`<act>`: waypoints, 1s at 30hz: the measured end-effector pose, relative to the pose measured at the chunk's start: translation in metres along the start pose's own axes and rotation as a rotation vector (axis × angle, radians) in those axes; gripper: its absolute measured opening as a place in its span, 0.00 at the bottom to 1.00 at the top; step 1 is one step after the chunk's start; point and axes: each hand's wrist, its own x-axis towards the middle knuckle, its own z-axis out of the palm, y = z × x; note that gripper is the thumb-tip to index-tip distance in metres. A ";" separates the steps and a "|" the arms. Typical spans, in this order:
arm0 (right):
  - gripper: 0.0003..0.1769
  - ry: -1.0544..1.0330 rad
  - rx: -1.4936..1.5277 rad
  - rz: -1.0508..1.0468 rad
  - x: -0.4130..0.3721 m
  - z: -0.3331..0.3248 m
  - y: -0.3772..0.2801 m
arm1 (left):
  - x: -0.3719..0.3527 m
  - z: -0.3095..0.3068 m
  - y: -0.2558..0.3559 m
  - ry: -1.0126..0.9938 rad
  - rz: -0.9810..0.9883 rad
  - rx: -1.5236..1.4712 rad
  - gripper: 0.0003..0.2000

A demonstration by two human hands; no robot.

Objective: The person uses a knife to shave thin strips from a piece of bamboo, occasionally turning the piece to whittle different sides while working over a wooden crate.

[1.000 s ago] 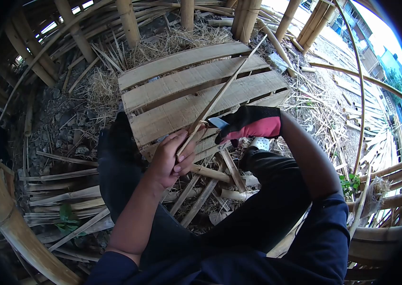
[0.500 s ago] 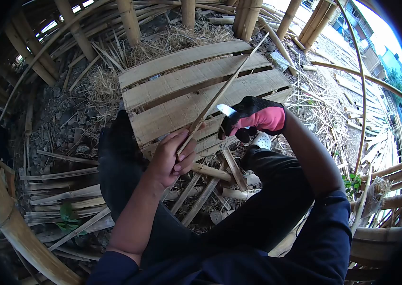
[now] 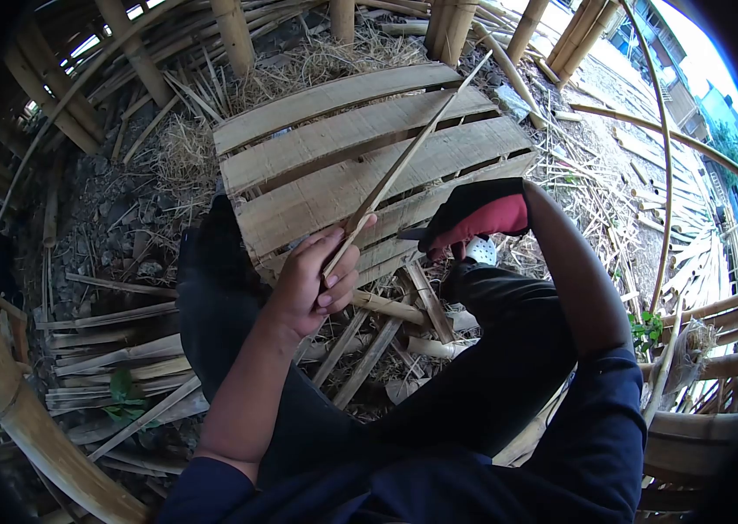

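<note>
A thin bamboo strip (image 3: 404, 159) slants up and to the right over a slatted wooden surface (image 3: 316, 166). My bare left hand (image 3: 316, 278) is closed around its lower end. To the right, my right hand (image 3: 478, 217) wears a black and red glove and is closed on a knife (image 3: 411, 234), whose short blade points left toward the strip without touching it. The glove hides the knife's handle and most of my right fingertips.
Bamboo posts (image 3: 233, 39) stand beyond the slats. Split bamboo pieces (image 3: 124, 349) lie at the left, and straw (image 3: 185, 157) covers the ground. A curved bamboo pole (image 3: 15, 393) runs along the left edge. A white perforated shoe (image 3: 481, 251) shows below my right hand.
My right hand has rotated, with its back now turned up and the knife blade lower and darker. My left hand still grips the strip and has barely moved.
</note>
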 end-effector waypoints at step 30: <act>0.27 0.539 0.220 -0.114 0.043 0.048 -0.020 | 0.012 -0.009 -0.019 0.092 0.040 -0.092 0.13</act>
